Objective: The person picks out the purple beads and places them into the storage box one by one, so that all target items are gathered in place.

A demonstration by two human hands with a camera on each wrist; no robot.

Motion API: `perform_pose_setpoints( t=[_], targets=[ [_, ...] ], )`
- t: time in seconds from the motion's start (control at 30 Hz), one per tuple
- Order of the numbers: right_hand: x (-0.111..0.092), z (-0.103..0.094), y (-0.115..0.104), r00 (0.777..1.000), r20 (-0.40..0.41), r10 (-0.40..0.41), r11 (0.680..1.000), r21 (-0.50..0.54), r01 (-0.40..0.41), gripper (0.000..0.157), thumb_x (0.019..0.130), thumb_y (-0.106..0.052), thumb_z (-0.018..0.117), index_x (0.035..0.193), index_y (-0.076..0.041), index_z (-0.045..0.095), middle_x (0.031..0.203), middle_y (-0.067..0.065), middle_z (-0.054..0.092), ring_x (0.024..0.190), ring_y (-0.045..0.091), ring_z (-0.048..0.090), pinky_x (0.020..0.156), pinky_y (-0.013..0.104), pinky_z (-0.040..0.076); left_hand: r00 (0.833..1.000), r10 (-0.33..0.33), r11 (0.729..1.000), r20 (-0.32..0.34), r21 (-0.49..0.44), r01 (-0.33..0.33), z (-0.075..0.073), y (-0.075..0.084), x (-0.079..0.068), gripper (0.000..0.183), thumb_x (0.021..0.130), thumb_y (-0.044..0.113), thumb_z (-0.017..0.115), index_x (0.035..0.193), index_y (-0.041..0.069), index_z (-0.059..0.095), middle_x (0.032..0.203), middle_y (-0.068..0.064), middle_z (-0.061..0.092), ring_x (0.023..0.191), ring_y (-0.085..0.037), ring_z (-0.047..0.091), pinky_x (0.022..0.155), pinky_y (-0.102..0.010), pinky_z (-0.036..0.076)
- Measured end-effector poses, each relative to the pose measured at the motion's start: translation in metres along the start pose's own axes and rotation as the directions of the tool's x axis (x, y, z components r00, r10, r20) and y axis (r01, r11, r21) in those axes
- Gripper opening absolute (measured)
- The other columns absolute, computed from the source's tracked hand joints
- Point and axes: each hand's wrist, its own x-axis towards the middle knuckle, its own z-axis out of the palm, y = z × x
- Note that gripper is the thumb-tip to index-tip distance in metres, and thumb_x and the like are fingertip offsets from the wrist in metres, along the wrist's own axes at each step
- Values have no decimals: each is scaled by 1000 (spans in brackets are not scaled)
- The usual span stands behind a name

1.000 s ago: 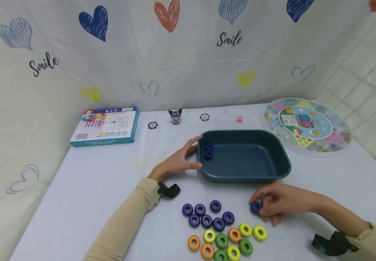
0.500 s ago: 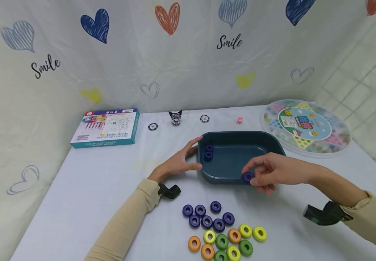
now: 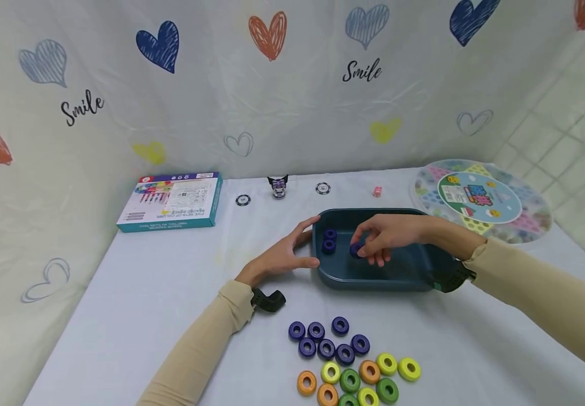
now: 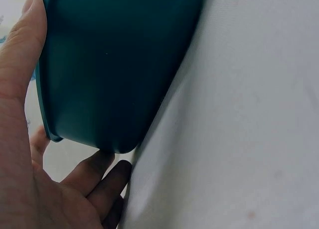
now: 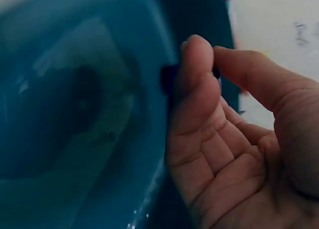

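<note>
Right grip (image 3: 380, 237): pinches purple ring (image 3: 355, 250) inside tray (image 3: 363, 283).
Purple ring: partly finger-hidden.
Left grip (image 3: 283, 255): spread against tray's left end.

The right hand (image 3: 386, 235), pinching a purple ring (image 3: 355, 250), has gone from above the white tabletop (image 3: 171, 282), past the near rim of the tray (image 3: 373, 283), to over the tray, bringing the ring near two other purple rings (image 3: 328, 246). The right sleeve (image 3: 541, 304) has advanced, its wrist camera (image 3: 453, 277) now at the tray's near right corner.
</note>
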Motion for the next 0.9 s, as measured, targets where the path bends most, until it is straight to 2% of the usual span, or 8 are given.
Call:
perform_pose_setpoints(
  t=[0.13,0.33,0.4,0.5,0.7,0.9],
  targets=[
    [18,-2,5,996,58,69,997,-28,-68,36,85,-28,62,114,-9,52,81,11,66,68,23,63,63,32,50,1000,-7,1000,15,-12,7,1,5,-2,93,69,60,65,142,42,10,144,1,28,130,-7,26,106,-40,15],
    [36,-2,8,980,169,108,994,-28,-105,35,86,-23,62,113,-6,50,83,12,66,69,19,63,64,31,51,998,6,999,62,-34,-4,-3,26,-9,93,76,49,66,145,28,8,145,-10,26,132,-15,24,106,-44,13],
    [39,-1,7,977,183,113,994,-22,-111,35,85,-22,63,112,-5,50,84,12,66,70,20,64,65,32,51,998,7,1000,65,-28,-5,-3,28,-9,93,77,49,66,145,27,8,145,-10,27,132,-15,24,106,-44,13],
    [43,1,4,978,178,113,993,-7,-114,34,84,-22,64,109,-3,51,86,12,66,72,21,64,67,33,51,999,5,1000,50,-22,-4,-3,23,-7,93,74,54,66,145,31,9,144,-7,28,131,-11,24,106,-42,13],
    [46,4,-6,980,179,84,992,74,-99,28,83,-16,65,100,1,51,91,16,65,80,26,64,72,35,51,1000,9,1000,12,11,-9,-1,4,0,92,69,62,64,142,43,9,143,2,30,129,-4,25,107,-39,14],
    [50,5,-11,983,174,55,984,160,-83,24,83,-11,64,95,1,48,97,18,64,88,29,63,76,37,50,1000,10,1000,8,-5,-10,-2,1,0,92,69,61,65,141,44,10,143,2,30,129,-5,25,106,-40,14]
  ],
)
